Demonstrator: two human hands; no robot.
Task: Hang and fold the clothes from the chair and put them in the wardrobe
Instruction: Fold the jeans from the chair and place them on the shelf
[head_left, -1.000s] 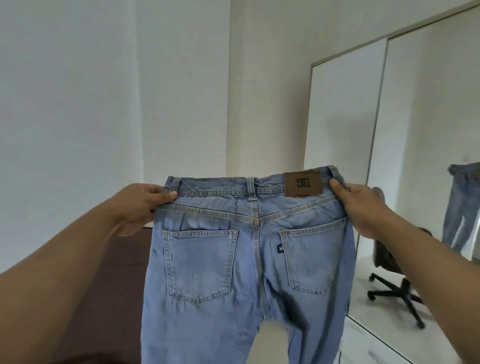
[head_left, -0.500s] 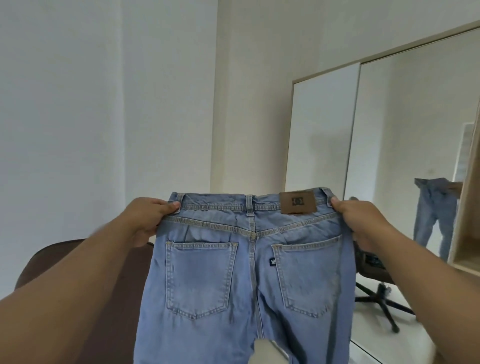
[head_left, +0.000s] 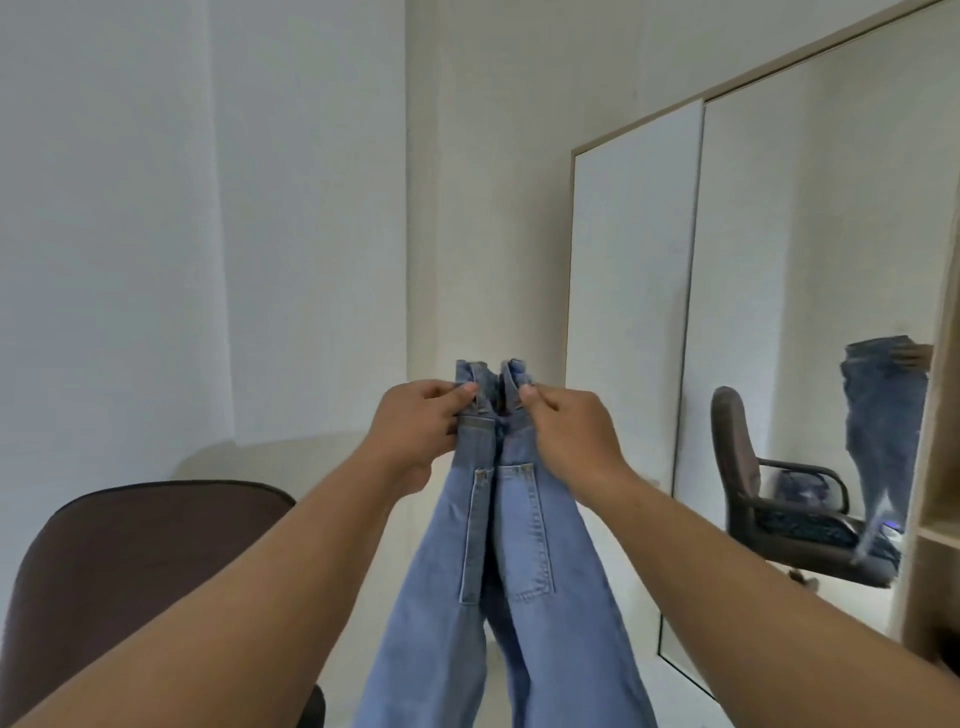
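Head view: both hands are raised in the middle of the scene with a pair of light blue jeans between them. The left hand has its grip pinched on the left end of the waistband, thumb on the near side; the right hand has its grip pinched on the right end in the same way. The two ends stand just beside each other, so the jeans are doubled lengthwise with the two back pockets on the outer faces and both legs hanging down out of the bottom of the picture.

At the near left stands the dark brown back of the chair; its seat is out of view here. On the right, the wardrobe shows a white door and a mirror door, and at the far right edge an open section with a wooden shelf. The mirror reflects the held jeans and the chair, on whose seat more dark clothing seems to lie.

Judging from this, the task is in an early or middle stage. The jeans are at the first fold only: the legs are matched, but the cross folds and the placing on a shelf are not yet done. The garments reflected on the chair seat are left to hang or fold as well.
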